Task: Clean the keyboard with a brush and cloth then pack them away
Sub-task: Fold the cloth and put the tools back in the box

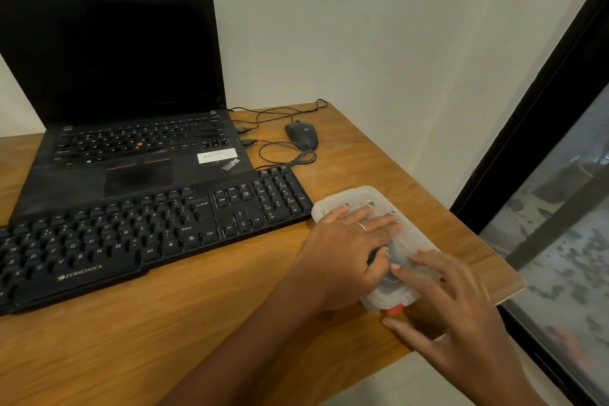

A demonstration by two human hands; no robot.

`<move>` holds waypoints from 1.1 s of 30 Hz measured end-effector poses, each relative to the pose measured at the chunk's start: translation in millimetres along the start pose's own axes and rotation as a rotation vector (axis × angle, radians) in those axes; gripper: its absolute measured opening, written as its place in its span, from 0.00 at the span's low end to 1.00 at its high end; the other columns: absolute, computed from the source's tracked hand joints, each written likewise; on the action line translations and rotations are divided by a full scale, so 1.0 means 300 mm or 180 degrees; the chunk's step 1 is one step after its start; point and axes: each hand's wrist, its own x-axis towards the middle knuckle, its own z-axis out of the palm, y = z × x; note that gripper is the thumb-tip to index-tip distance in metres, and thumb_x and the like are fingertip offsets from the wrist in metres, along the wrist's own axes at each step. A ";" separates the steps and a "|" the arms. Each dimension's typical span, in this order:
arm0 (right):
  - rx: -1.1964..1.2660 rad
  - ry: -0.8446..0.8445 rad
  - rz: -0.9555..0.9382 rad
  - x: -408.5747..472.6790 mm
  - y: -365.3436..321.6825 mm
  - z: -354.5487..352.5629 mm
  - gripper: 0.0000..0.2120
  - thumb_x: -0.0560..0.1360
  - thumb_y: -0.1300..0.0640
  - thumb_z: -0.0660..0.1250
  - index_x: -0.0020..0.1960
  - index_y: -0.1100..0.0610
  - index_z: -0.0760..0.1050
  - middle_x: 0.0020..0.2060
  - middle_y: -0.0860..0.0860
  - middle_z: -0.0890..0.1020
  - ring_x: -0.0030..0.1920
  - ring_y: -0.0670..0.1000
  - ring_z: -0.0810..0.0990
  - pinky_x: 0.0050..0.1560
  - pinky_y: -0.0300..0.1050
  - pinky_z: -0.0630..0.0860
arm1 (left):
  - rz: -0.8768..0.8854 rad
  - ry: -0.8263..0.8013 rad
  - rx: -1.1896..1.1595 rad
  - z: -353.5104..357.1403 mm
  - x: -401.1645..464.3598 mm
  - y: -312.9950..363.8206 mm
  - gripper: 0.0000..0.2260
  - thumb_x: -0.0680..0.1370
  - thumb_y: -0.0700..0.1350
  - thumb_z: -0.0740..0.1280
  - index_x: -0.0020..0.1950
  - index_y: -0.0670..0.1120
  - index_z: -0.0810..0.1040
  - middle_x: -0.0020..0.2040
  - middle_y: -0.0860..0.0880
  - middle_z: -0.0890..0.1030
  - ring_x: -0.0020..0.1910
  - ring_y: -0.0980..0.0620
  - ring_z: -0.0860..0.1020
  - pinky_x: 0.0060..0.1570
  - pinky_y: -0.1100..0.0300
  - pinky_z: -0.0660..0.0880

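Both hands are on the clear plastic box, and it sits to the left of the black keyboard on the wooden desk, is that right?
Not quite. In the head view the clear plastic box sits to the right of the black keyboard, near the edge of the wooden desk. The rest holds: the left hand and right hand are both on it.

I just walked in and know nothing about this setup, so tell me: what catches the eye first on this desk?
Both hands draw the eye: the left hand lies flat on the lid of a clear plastic box near the wooden desk's right edge, and the right hand touches its near end. Left of the box lies a black Zebronics keyboard, with an open ThinkPad laptop, its screen dark, behind it, and a black wired mouse to the laptop's right.
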 end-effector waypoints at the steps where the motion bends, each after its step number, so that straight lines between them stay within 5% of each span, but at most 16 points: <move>1: -0.0083 0.0120 0.0024 0.000 -0.006 0.013 0.28 0.68 0.35 0.63 0.63 0.48 0.70 0.59 0.50 0.72 0.61 0.52 0.70 0.54 0.51 0.70 | -0.0004 0.0012 0.0005 0.002 0.000 -0.001 0.26 0.78 0.52 0.50 0.76 0.54 0.66 0.76 0.57 0.64 0.77 0.56 0.55 0.72 0.61 0.44; 9: 0.0164 0.0136 -0.0087 -0.015 -0.008 -0.015 0.25 0.69 0.40 0.64 0.63 0.51 0.73 0.60 0.48 0.77 0.64 0.48 0.72 0.58 0.53 0.72 | 0.0010 0.0008 0.0028 0.003 0.003 -0.011 0.26 0.78 0.52 0.50 0.76 0.54 0.66 0.76 0.57 0.64 0.77 0.56 0.57 0.73 0.60 0.45; 15: 0.0440 -0.0064 -0.0075 0.040 0.037 -0.067 0.18 0.70 0.34 0.61 0.50 0.42 0.80 0.51 0.36 0.80 0.55 0.42 0.76 0.52 0.58 0.74 | 0.0010 -0.0068 0.0029 -0.005 0.002 -0.010 0.26 0.78 0.52 0.48 0.77 0.55 0.64 0.76 0.58 0.63 0.77 0.56 0.55 0.72 0.61 0.44; 23: 0.1648 -0.0498 0.0143 0.138 0.060 -0.092 0.15 0.60 0.34 0.70 0.39 0.43 0.81 0.37 0.40 0.79 0.41 0.43 0.77 0.39 0.34 0.73 | 0.0040 0.0100 0.0060 0.014 0.003 -0.014 0.26 0.78 0.52 0.49 0.76 0.54 0.66 0.75 0.56 0.65 0.77 0.54 0.58 0.72 0.60 0.46; 26: 0.2196 -0.0535 0.0495 0.172 0.072 -0.096 0.18 0.60 0.31 0.70 0.32 0.46 0.81 0.31 0.45 0.80 0.35 0.46 0.78 0.35 0.34 0.74 | 0.0008 0.0410 -0.0139 0.029 -0.011 -0.009 0.26 0.77 0.52 0.48 0.71 0.53 0.73 0.71 0.56 0.72 0.74 0.54 0.65 0.71 0.59 0.52; 30: 0.2298 -0.0383 0.0728 0.278 0.076 -0.087 0.16 0.70 0.38 0.66 0.38 0.50 0.81 0.36 0.52 0.82 0.37 0.52 0.82 0.38 0.50 0.81 | -0.0004 0.1007 -0.0308 0.053 -0.029 -0.002 0.22 0.77 0.51 0.52 0.62 0.51 0.81 0.60 0.53 0.82 0.64 0.52 0.75 0.63 0.58 0.64; 33: 0.2064 -0.0166 0.0715 0.398 0.054 -0.026 0.10 0.75 0.49 0.64 0.44 0.53 0.81 0.39 0.47 0.82 0.42 0.47 0.80 0.42 0.43 0.78 | 0.0080 0.1040 -0.0342 0.060 -0.028 -0.012 0.21 0.77 0.52 0.53 0.60 0.50 0.82 0.60 0.54 0.82 0.64 0.52 0.75 0.63 0.57 0.65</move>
